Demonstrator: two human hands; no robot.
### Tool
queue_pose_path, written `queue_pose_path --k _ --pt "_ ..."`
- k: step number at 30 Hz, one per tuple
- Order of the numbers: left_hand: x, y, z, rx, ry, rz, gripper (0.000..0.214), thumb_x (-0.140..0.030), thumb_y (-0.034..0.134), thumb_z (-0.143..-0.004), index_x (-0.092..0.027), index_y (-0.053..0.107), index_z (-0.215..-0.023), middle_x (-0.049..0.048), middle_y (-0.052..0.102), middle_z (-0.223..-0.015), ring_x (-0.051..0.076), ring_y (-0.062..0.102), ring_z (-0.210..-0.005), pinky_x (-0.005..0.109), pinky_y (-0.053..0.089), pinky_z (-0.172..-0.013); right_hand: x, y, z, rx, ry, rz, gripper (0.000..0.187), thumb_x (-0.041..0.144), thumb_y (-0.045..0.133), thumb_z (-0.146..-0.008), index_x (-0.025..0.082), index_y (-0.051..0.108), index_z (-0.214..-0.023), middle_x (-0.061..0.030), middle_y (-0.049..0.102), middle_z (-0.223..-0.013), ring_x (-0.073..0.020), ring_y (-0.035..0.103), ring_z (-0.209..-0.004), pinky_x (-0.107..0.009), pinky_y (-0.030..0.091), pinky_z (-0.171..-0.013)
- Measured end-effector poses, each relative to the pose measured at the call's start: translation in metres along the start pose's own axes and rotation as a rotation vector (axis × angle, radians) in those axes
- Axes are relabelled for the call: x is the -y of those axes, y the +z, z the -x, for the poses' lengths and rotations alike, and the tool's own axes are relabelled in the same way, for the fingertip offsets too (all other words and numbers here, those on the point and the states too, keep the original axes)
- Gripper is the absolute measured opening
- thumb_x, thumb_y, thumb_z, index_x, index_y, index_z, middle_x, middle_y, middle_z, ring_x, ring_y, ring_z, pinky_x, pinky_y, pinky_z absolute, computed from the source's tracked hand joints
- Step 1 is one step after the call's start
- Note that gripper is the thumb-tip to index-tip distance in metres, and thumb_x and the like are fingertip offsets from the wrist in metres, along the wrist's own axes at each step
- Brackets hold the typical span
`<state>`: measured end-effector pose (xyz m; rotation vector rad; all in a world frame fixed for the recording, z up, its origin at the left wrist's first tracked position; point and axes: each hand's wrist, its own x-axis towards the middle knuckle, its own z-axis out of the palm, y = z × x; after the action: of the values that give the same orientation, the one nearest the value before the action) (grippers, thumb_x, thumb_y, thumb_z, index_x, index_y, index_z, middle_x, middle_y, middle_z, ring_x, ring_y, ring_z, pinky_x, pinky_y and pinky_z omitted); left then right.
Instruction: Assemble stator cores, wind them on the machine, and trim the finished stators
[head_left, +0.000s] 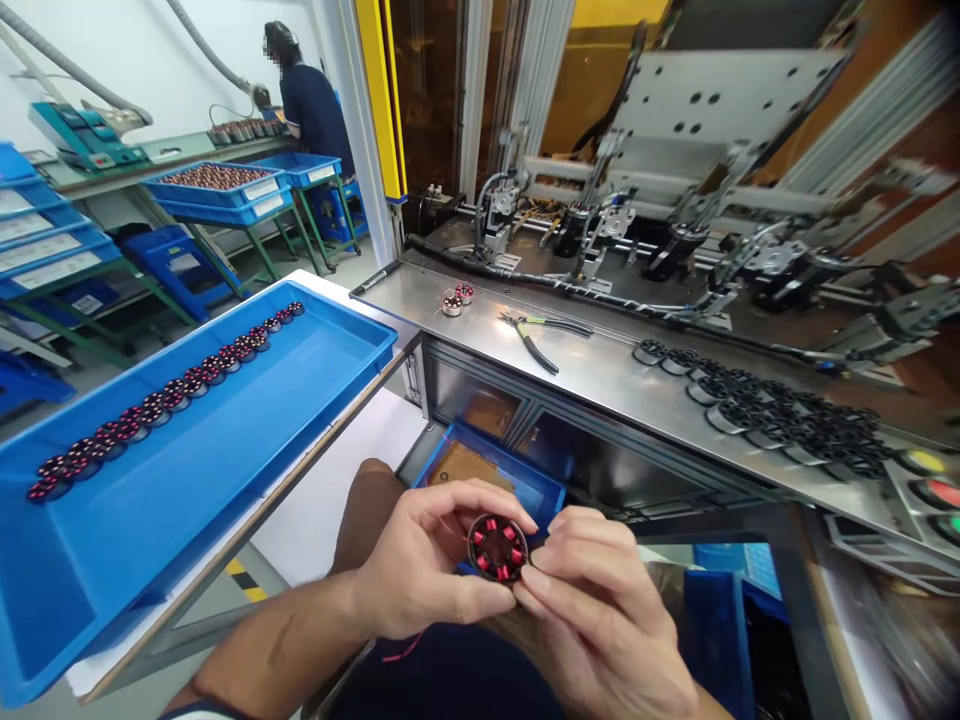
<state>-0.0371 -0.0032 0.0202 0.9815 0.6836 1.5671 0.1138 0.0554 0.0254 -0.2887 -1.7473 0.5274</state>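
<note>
"Where is the wound stator (509, 534)?"

"Low in front of the person's body, between both hands, above the lap. Its open ring faces up, with pinkish-red coils spaced around the inside."

"How do the fingers sit?"

"The left hand (420, 560) is clamped around it, thumb along the lower edge and forefinger over the top. The right hand (607, 590) has thumb and fingertips together at the right rim. Whether they also catch a wire, I can't tell."

"Any loose wire?"

"A pink strand (405, 650) hangs below the left wrist, and a thin one crosses near the left fingers."

"What's on the bench (600, 370)?"

"On the steel top, a pair of pliers (536, 350) lies with its green-and-black handles spread. Just beyond, to the left, are two small wound stators (453, 304) side by side. A black marker (375, 280) rests at the left end, and black-topped rings (787, 410) crowd together at the right."

"And off to the left?"

"A blue tray (247, 410) holds a slanting row of red-wound stators (176, 395), set close along its far side."

"Anyone else about?"

"A co-worker (311, 110) in a dark top, at a workstation in the far left background, well apart from all this. That person's hands are too small to make out."
</note>
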Motion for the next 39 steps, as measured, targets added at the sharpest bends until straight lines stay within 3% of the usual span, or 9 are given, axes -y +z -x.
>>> queue_pose_path --k 3,8,16,20,23,25,27,30,39 --pt "0.006 0.0 -0.001 -0.035 0.162 -0.102 0.053 -0.004 0.084 -0.066 -0.024 0.072 -0.113 0.0063 0.071 -0.111 0.014 0.068 -0.093 0.024 0.056 -0.085 0.001 0.007 0.001 -0.048 0.023 -0.008 0.025 0.003 0.06 -0.087 0.02 0.07 -0.103 -0.004 0.063 -0.085 -0.017 0.058 -0.077 -0.035 0.051 -0.062" --pt "0.007 0.002 -0.002 -0.109 0.292 -0.202 0.054 -0.004 0.084 -0.068 -0.027 0.069 -0.115 0.007 0.068 -0.115 0.016 0.072 -0.089 0.03 0.061 -0.084 0.002 0.009 -0.003 -0.027 0.053 -0.03 0.036 -0.005 0.058 -0.083 0.018 0.068 -0.108 -0.005 0.063 -0.087 -0.0169 0.059 -0.077 -0.034 0.052 -0.063" --pt "0.015 0.004 0.001 -0.238 0.332 -0.283 0.051 -0.002 0.084 -0.067 -0.027 0.069 -0.109 0.0064 0.065 -0.124 0.016 0.074 -0.088 0.026 0.063 -0.08 0.008 0.025 0.005 -0.138 0.309 -0.047 0.02 0.002 0.058 -0.087 0.019 0.067 -0.092 -0.0041 0.062 -0.08 -0.0156 0.061 -0.071 -0.028 0.051 -0.057" --pt "0.015 0.0 -0.002 -0.176 0.25 -0.176 0.058 -0.011 0.089 -0.064 -0.029 0.066 -0.114 0.0057 0.064 -0.124 0.017 0.071 -0.097 0.027 0.059 -0.086 0.003 0.025 0.004 -0.113 0.324 -0.097 0.016 0.005 0.055 -0.09 0.019 0.062 -0.089 -0.0029 0.06 -0.078 -0.0151 0.059 -0.072 -0.029 0.051 -0.062" --pt "0.01 -0.007 -0.005 -0.098 0.029 -0.044 0.078 -0.039 0.093 -0.057 -0.027 0.059 -0.126 0.0074 0.064 -0.122 0.019 0.066 -0.107 0.026 0.055 -0.09 -0.004 0.02 0.003 -0.091 0.273 -0.085 0.015 0.005 0.055 -0.089 0.018 0.062 -0.09 -0.0026 0.06 -0.079 -0.015 0.059 -0.072 -0.029 0.051 -0.063" --pt "0.008 -0.014 -0.007 -0.016 -0.118 0.001 0.075 -0.055 0.085 -0.063 -0.022 0.058 -0.123 0.0063 0.067 -0.103 0.016 0.067 -0.09 0.022 0.055 -0.077 -0.008 0.017 0.003 -0.065 0.253 -0.071 0.015 0.005 0.055 -0.089 0.018 0.062 -0.091 -0.0026 0.061 -0.079 -0.0148 0.059 -0.072 -0.028 0.05 -0.063" --pt "0.008 -0.019 -0.007 0.079 -0.202 0.027 0.063 -0.061 0.075 -0.073 -0.018 0.058 -0.115 0.003 0.066 -0.082 0.012 0.065 -0.071 0.02 0.051 -0.063 -0.011 0.014 0.004 -0.032 0.249 -0.059 0.015 0.005 0.056 -0.09 0.018 0.062 -0.09 -0.0022 0.06 -0.079 -0.0143 0.059 -0.072 -0.028 0.05 -0.064" --pt "0.011 -0.023 -0.006 0.12 -0.204 0.055 0.05 -0.057 0.069 -0.082 -0.016 0.058 -0.11 0.0027 0.068 -0.072 0.013 0.067 -0.063 0.02 0.05 -0.057 -0.013 0.009 0.004 0.007 0.254 -0.048 0.014 0.005 0.056 -0.09 0.018 0.061 -0.089 -0.0022 0.06 -0.079 -0.0143 0.059 -0.074 -0.028 0.05 -0.066" --pt "0.011 -0.025 -0.007 0.115 -0.088 0.099 0.042 -0.044 0.068 -0.088 -0.024 0.063 -0.124 0.008 0.069 -0.106 0.017 0.073 -0.076 0.023 0.057 -0.061 -0.011 0.003 -0.003 0.066 0.306 0.041 0.014 0.006 0.056 -0.092 0.018 0.062 -0.086 -0.0019 0.059 -0.077 -0.0132 0.057 -0.07 -0.027 0.047 -0.061"
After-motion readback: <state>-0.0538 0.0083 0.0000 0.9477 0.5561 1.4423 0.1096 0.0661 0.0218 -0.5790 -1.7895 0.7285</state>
